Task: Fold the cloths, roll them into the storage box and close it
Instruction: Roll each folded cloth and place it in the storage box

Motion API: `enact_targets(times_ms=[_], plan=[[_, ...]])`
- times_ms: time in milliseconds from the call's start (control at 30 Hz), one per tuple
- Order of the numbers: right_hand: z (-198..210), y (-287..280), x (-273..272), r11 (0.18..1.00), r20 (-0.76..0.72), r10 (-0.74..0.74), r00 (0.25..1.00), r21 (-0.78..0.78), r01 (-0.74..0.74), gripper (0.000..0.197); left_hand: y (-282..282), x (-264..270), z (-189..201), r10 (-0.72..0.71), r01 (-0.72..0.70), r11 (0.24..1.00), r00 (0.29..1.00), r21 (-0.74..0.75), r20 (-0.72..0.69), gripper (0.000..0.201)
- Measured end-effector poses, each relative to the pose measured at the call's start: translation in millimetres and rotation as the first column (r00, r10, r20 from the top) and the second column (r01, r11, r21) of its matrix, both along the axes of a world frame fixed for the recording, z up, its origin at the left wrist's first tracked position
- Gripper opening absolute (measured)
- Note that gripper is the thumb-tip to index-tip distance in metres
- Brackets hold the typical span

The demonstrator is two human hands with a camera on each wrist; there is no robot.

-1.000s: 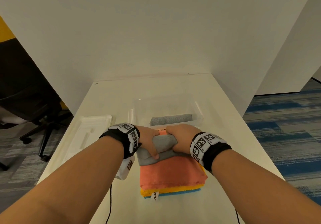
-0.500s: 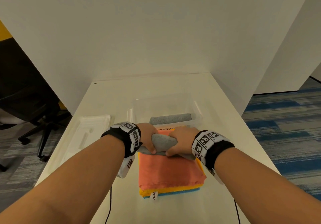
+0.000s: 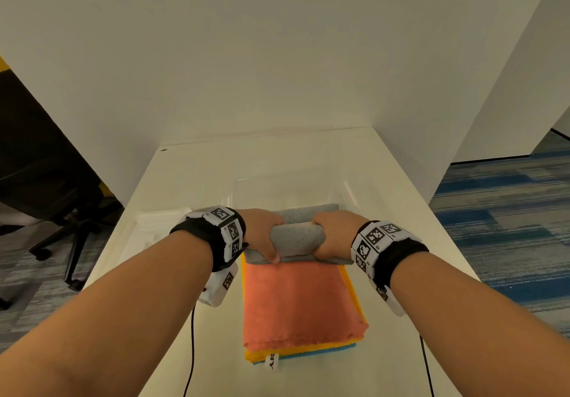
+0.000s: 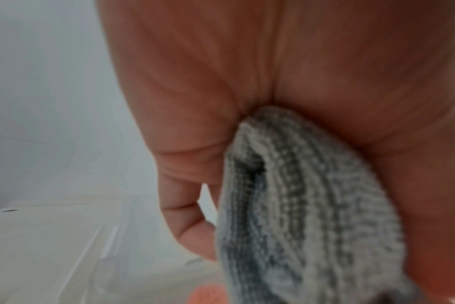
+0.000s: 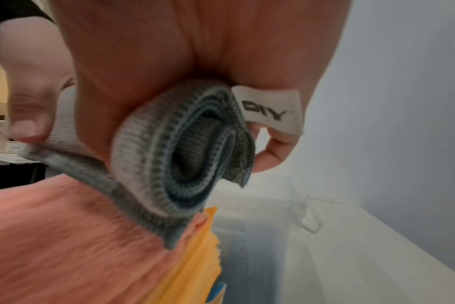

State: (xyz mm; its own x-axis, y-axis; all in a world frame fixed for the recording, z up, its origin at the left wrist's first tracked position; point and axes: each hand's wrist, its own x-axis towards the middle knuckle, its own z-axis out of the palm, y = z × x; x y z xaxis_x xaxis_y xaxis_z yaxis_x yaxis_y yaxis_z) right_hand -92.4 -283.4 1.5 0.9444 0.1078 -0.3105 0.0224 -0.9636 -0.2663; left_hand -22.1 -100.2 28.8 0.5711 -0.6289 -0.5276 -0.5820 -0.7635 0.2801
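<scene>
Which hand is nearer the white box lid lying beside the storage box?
Left. The left hand grips the grey cloth roll's left end, next to the lid at table left. The right hand grips the roll's other end, farther away.

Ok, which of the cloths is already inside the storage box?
The rolled grey cloth lying in the clear storage box; the other grey one is in both hands, above the stack.
</scene>
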Motion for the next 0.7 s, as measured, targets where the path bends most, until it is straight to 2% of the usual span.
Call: enact_targets(times_ms=[233,500,567,700], plan=[[2.8,-31.8,30.5,0.987,0.180,-0.129,0.975,-0.073,0.144,0.025,-12.7,30.8,7.4,0.085,-0.072,0.989,0.991,-0.128,0.099,0.045],[-11.0,-52.1,59.4,0.948,0.256,-0.316,0.914,0.124,0.293,0.030,-42.1,86.1,-0.3,0.098,-0.080,0.988,0.986,-0.129,0.136,0.039],[-16.6,-56.3,67.4,0.940,0.262,-0.338,0.904,0.137,0.312,0.035,-50.5,99.0,-5.4,0.087,-0.074,0.992,0.987,-0.102,0.133,0.038],[-28.3,-64.0,78.4,0.925,0.250,-0.378,0.892,0.143,0.352,0.059,-64.0,123.2,-17.6,0.063,-0.062,0.998,0.985,-0.006,0.159,0.037]])
